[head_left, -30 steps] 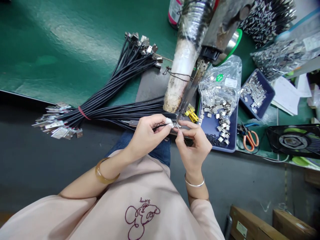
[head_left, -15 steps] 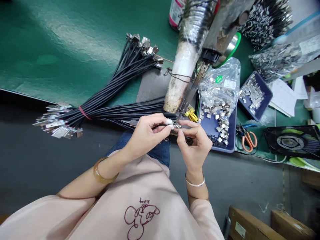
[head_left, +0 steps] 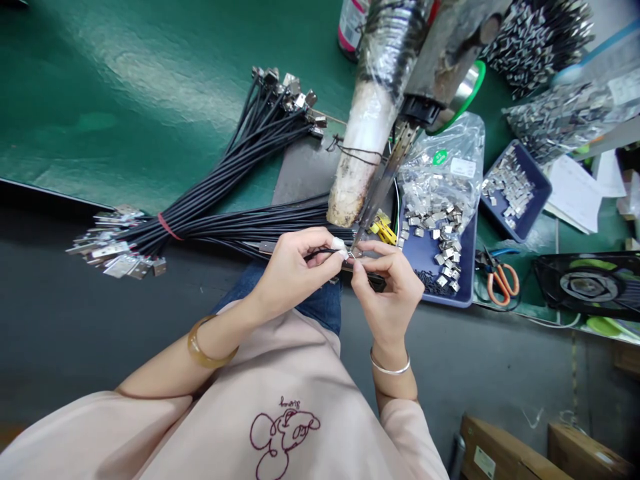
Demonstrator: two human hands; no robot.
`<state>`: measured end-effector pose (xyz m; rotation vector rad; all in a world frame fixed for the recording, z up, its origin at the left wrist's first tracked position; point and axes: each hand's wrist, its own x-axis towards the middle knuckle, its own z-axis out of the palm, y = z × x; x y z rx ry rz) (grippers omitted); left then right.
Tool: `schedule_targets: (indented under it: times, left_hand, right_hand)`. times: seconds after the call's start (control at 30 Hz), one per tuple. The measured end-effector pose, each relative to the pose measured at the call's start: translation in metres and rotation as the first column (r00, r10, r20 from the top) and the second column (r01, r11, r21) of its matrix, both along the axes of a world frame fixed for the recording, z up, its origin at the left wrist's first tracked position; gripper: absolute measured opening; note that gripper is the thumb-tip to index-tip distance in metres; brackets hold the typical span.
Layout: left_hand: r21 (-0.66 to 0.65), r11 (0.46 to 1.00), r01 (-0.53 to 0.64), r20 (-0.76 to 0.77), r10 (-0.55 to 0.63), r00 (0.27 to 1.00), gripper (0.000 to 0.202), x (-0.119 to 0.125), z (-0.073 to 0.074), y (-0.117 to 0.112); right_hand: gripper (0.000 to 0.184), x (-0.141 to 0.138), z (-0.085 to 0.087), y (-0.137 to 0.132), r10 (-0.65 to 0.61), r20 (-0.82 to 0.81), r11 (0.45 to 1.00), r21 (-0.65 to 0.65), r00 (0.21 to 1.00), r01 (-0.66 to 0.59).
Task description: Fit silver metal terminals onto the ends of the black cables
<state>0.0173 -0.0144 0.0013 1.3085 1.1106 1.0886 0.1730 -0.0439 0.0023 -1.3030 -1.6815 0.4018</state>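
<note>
Between thumb and forefinger, my left hand [head_left: 305, 260] pinches a black cable [head_left: 323, 253] close to its end. White tape wraps a fingertip of that hand. My right hand [head_left: 387, 277] is closed in a pinch at the same cable end; the small thing between its fingers is too tiny to name. Just above the fingertips stands a slanted metal bar [head_left: 387, 177] of a bench fixture, beside a pale tube [head_left: 353, 160]. A bundle of black cables [head_left: 215, 173] with metal connectors at both ends lies left of my hands, tied with a red band [head_left: 170, 227].
Right of my hands, a blue tray [head_left: 465, 267] holds a plastic bag and loose metal shells. A smaller blue bin [head_left: 537, 213] contains similar pieces. Orange-handled pliers [head_left: 503, 283] and a black fan [head_left: 585, 285] lie farther right. Cardboard boxes [head_left: 510, 453] stand on the floor.
The fingertips of my right hand have shifted slightly left, closer to the left hand's. Both hands stay at the cable end, and the view has turned very slightly.
</note>
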Motion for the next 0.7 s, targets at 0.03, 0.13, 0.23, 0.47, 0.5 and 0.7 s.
schedule_targets:
  times: [0.03, 0.13, 0.23, 0.47, 0.5, 0.7]
  left_hand:
    - [-0.009, 1.000, -0.004, 0.008, 0.004, 1.000, 0.007, 0.0001, 0.0004, -0.0002]
    - [-0.016, 1.000, -0.002, 0.019, 0.003, 1.000, 0.007, -0.0001, 0.0025, -0.0002]
    - [0.001, 1.000, 0.001, 0.017, -0.001, 1.000, 0.009, -0.0004, 0.0044, 0.0003]
    - [0.004, 1.000, -0.006, -0.003, 0.006, 1.000, 0.009, 0.0009, 0.0067, 0.0025]
    - [0.002, 1.000, -0.012, -0.003, 0.012, 1.000, 0.008, 0.0012, 0.0068, 0.0027]
    - [0.029, 0.999, -0.034, -0.016, 0.034, 0.999, 0.007, 0.0031, 0.0055, 0.0028]
  right_hand:
    - [0.012, 0.0000, 0.0002, -0.0001, 0.001, -0.002, 1.000, 0.002, 1.000, -0.001]
    - [0.013, 0.0000, 0.0006, -0.0004, 0.002, -0.006, 1.000, 0.009, 1.000, -0.002]
    - [0.014, 0.0002, 0.0007, -0.0003, 0.011, -0.001, 1.000, 0.013, 1.000, -0.011]
    - [0.015, 0.0011, -0.0014, -0.0001, 0.028, -0.059, 1.000, -0.005, 0.998, -0.028]
    - [0.015, 0.0011, -0.0021, 0.0000, 0.028, -0.068, 1.000, -0.010, 0.997, -0.029]
    - [0.016, -0.0002, -0.0027, 0.0021, 0.012, -0.032, 1.000, 0.021, 0.999, -0.011]
